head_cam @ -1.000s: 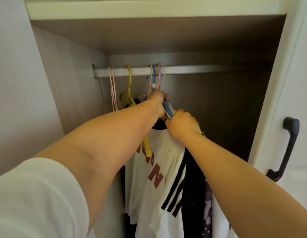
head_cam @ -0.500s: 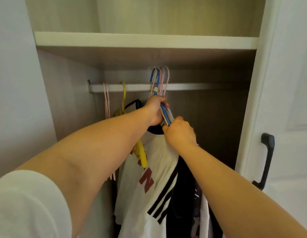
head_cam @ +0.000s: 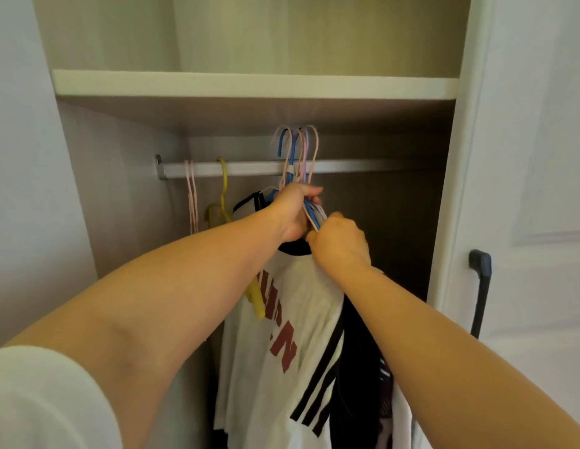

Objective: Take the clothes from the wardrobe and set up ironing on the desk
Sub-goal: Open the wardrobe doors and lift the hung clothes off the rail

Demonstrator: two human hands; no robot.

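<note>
In the middle of the frame the left hand (head_cam: 293,212) is curled round a bunch of thin hangers (head_cam: 296,153), blue and pale pink, just below their hooks, and the hooks stand above the wardrobe rail (head_cam: 363,165), clear of it as far as this view tells. The right hand (head_cam: 339,241), just below and to the right, is clenched on the lower part of the same bunch where the collar of the white T-shirt (head_cam: 282,351) with red letters begins. The clothes hang from these hangers down the lower centre: the T-shirt in front, with black stripes on its side, and darker garments (head_cam: 356,367) behind it to the right. The load is probably light, but soft and floppy, so it will swing and drag. The wire-thin hangers look stiff yet slippery against each other, and may fan out or shed a garment if tilted. The necks, gathered tight, seem the best hold, with a hand under the cloth once out. A yellow hanger (head_cam: 223,189) and pink ones (head_cam: 191,196) stay on the rail at left.
</note>
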